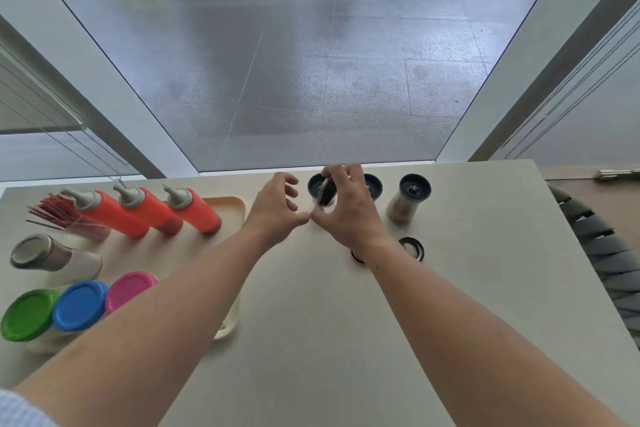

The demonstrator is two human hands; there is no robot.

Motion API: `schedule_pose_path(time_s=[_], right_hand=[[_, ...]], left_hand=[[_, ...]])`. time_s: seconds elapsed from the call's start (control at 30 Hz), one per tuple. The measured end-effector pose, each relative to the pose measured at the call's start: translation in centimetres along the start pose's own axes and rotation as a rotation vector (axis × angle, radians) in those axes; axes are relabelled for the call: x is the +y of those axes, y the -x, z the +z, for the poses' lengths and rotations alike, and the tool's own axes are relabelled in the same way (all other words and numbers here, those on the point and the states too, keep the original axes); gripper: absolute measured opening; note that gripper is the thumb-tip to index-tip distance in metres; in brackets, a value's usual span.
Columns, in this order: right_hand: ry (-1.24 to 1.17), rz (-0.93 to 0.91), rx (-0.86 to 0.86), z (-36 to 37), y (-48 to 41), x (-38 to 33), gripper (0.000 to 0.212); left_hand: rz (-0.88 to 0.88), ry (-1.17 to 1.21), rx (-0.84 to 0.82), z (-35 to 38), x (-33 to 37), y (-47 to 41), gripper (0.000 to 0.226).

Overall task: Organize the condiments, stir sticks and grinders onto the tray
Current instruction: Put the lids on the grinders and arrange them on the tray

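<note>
Just beyond my knuckles, at the far tabletop (pixel 346 340) edge, stood the grinders. My right hand (pixel 349 215) pinched a dark round cap (pixel 326 191) above the nearest grinder (pixel 317 184), which stood upright. My left hand (pixel 277 210) hovered open beside it, holding nothing. Another glass grinder (pixel 408 198) stood further right. Leftward lay the cream plastic tray (pixel 239 208), carrying glossy orange squeeze bottles (pixel 194 211) and red stir sticks (pixel 52 211).
</note>
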State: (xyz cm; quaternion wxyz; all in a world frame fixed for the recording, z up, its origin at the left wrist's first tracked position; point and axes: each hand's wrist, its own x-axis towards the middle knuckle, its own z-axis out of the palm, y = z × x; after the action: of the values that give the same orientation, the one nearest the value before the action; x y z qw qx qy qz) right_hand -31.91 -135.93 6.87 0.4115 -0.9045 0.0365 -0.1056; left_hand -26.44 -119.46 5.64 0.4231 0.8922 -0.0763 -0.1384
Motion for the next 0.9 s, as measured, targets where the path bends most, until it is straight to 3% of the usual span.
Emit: schedule_pose_path(time_s=[0.2,0.33,0.57,0.73,0.9], right_hand=[[0.059,0.020,0.066,0.6,-1.9,1.8,0.040],[0.162,-0.048,0.059,1.1,-2.7,3.7,0.039],[0.289,-0.061,-0.125,1.0,-3.7,4.9,0.063],[0.419,-0.070,-0.184,0.5,-5.2,3.7,0.060],[0.478,-0.049,-0.373,-0.7,-7.0,3.1,0.074]], left_hand=[[-0.070,0.045,-0.053,1.9,-1.3,-1.9,0.091],[-0.081,0.099,-0.094,3.1,-2.4,-3.2,0.095],[-0.074,0.190,-0.147,4.8,-3.5,-5.2,0.048],[-0.038,0.227,-0.146,4.9,-3.7,-5.3,0.039],[-0.049,0.223,-0.125,4.8,-3.5,-5.2,0.023]])
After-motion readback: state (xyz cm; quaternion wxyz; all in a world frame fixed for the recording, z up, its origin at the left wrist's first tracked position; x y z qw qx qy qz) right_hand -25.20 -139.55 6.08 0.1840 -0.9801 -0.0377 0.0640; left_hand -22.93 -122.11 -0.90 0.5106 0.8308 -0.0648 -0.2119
